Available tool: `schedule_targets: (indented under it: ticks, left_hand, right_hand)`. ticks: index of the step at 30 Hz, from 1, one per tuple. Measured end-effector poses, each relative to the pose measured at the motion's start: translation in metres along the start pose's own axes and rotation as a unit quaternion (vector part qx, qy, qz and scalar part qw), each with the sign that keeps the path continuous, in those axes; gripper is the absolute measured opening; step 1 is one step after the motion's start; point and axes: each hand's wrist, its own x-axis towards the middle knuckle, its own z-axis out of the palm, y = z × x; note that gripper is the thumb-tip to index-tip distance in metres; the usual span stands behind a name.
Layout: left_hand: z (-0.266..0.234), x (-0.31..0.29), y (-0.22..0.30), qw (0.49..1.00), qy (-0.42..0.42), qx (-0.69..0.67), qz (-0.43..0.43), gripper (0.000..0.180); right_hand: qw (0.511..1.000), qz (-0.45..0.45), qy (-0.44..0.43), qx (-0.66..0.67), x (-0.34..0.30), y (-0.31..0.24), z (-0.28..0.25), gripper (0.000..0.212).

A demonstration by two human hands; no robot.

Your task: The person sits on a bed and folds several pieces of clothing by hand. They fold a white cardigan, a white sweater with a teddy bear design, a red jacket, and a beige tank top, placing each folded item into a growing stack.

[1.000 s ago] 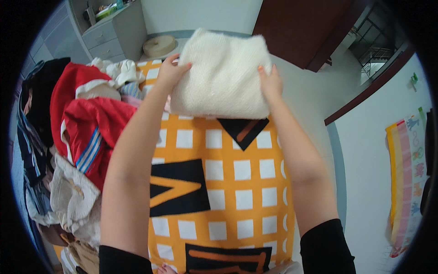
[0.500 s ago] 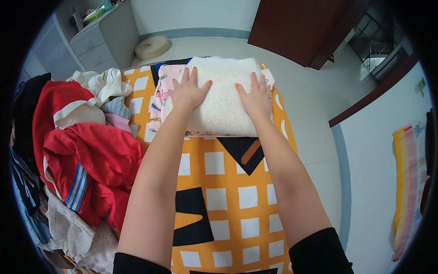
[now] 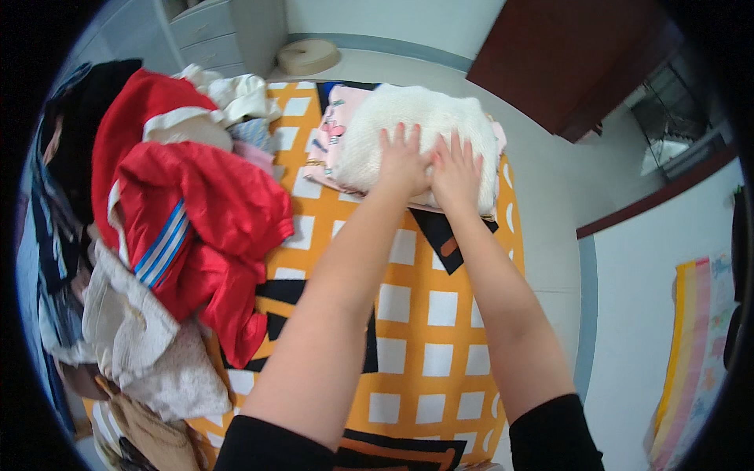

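Note:
A folded white knit sweater (image 3: 455,114) lies on top of a folded pink printed garment (image 3: 339,125) near the far end of the bed. Both my hands rest flat on the sweater's near half. My left hand (image 3: 404,162) has its fingers spread, pointing away from me. Close beside it lies my right hand (image 3: 457,173), fingers also apart, the two thumbs meeting or nearly so. Neither hand grips anything. The pink garment shows at the sweater's left side and a little at its right edge.
A heap of loose clothes fills the bed's left side, with a red jacket (image 3: 200,204) and a pale grey knit garment (image 3: 153,337). The bedspread (image 3: 408,385) is orange with white squares. Beyond stand a drawer cabinet (image 3: 212,35), a round beige object (image 3: 308,56) and a brown door (image 3: 550,63).
My hands have slid from the sweater's two sides in to its middle and nearer to me. The sweater looks more rumpled. The view has shifted, so the scene sits differently.

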Motion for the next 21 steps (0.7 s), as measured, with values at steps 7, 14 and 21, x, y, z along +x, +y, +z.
schedule_targets:
  ticks: [7,14,21]
  left_hand:
    - [0.007,-0.157,-0.013,0.962,0.084,-0.244,0.093,0.059]
    - [-0.042,-0.419,-0.041,0.964,-0.127,-0.233,-0.004,0.066]
    - [-0.113,-0.493,-0.111,0.966,0.123,-0.107,-0.199,0.078]
  right_hand:
    - [0.944,-0.142,0.091,0.285,-0.106,-0.005,-0.046,0.053]
    - [0.969,-0.143,-0.146,0.140,-0.344,-0.074,-0.053,0.051]
    - [0.975,-0.130,-0.104,0.147,-0.376,-0.075,-0.055,0.052]
